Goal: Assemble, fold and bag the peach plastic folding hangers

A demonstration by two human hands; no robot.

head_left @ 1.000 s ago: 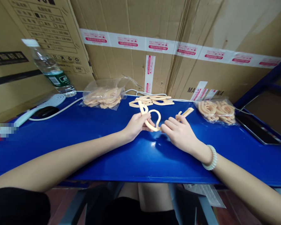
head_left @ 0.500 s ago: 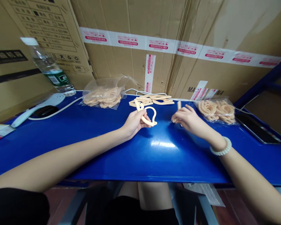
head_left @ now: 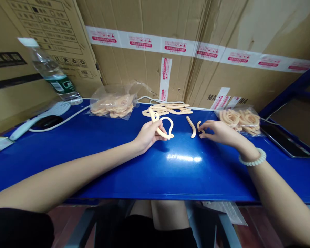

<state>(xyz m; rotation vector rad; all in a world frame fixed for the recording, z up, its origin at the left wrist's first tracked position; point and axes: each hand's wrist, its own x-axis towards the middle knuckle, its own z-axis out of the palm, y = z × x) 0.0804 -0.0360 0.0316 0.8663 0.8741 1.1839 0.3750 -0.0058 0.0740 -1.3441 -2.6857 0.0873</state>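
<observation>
My left hand (head_left: 151,136) is closed around a cream plastic hanger part (head_left: 167,120), a curved arm joined to a looping piece, held just above the blue table. To the right, a loose slightly bent cream arm (head_left: 191,126) with a hole at its near end lies on the table. Beside it, the thumb and fingertips of my right hand (head_left: 217,132) close on a small curved cream hook (head_left: 199,126), partly hidden by the fingers.
More cream hanger parts (head_left: 167,109) lie at the back. Clear bags of similar parts stand left (head_left: 113,103) and right (head_left: 239,119). A phone (head_left: 284,141), water bottle (head_left: 54,75), hairbrush (head_left: 41,119) and black mouse (head_left: 49,121) edge the table (head_left: 144,175). Cardboard boxes (head_left: 134,69) wall the back.
My right hand has let go of the bent arm, now lying on the table, and has shifted right to the small hook. My left hand holds its part almost unmoved.
</observation>
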